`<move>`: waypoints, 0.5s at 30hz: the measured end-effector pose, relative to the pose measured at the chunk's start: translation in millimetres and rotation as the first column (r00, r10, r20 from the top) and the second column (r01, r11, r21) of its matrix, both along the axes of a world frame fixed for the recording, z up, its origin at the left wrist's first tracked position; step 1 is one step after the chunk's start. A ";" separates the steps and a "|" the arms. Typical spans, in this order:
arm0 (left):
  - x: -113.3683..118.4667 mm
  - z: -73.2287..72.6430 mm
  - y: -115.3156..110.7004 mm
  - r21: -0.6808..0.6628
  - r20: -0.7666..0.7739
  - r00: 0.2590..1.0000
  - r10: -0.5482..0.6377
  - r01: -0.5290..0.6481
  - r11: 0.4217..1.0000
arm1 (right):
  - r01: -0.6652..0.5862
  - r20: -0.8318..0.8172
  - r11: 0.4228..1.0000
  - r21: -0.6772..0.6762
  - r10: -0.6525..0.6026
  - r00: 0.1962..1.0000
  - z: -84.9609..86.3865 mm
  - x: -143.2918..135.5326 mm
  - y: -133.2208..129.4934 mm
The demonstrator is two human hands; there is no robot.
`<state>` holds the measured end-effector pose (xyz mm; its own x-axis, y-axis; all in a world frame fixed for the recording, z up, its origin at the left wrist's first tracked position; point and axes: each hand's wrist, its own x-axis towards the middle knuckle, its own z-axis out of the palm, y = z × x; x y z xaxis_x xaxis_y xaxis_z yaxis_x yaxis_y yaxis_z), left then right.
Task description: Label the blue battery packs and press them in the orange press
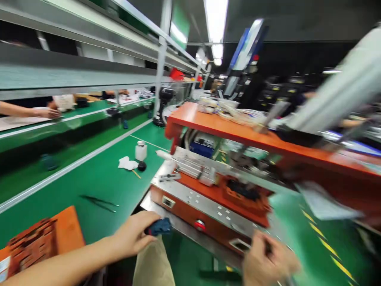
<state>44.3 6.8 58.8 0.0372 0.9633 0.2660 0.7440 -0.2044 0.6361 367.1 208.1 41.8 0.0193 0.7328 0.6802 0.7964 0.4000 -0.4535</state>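
Observation:
My left hand (135,232) is closed around a small dark blue part (160,226) with a reddish bit at its side, held over the front of the bench. My right hand (268,258) is blurred, its fingers curled together at the near right corner of a machine with a metal top plate (184,190); whatever it may hold is hidden. On that machine a dark part sits in an orange fixture (247,194). A red button (199,225) is on its front. Black tweezers (99,202) lie on the green mat left of my left hand.
An orange-brown slotted block (38,246) lies at the lower left. A white bottle (141,151), a black cap (142,166) and white wadding (127,163) are on the mat. An orange shelf (214,123) stands over the machine. Another person's hand (47,113) shows far left.

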 end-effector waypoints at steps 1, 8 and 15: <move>-2.3 -2.6 -0.4 0.023 0.010 1.000 0.028 -0.028 0.999 | 0.056 -0.010 0.994 0.090 -0.055 0.998 3.2 7.2 -0.4; -0.6 28.7 33.2 -0.013 0.042 0.986 0.163 -0.163 0.987 | -0.361 0.060 0.905 0.225 0.357 0.932 80.6 20.2 48.0; 59.7 123.3 115.7 0.062 0.017 0.995 -0.102 0.101 0.993 | -0.513 0.272 0.794 -0.325 0.598 0.754 111.4 9.1 133.6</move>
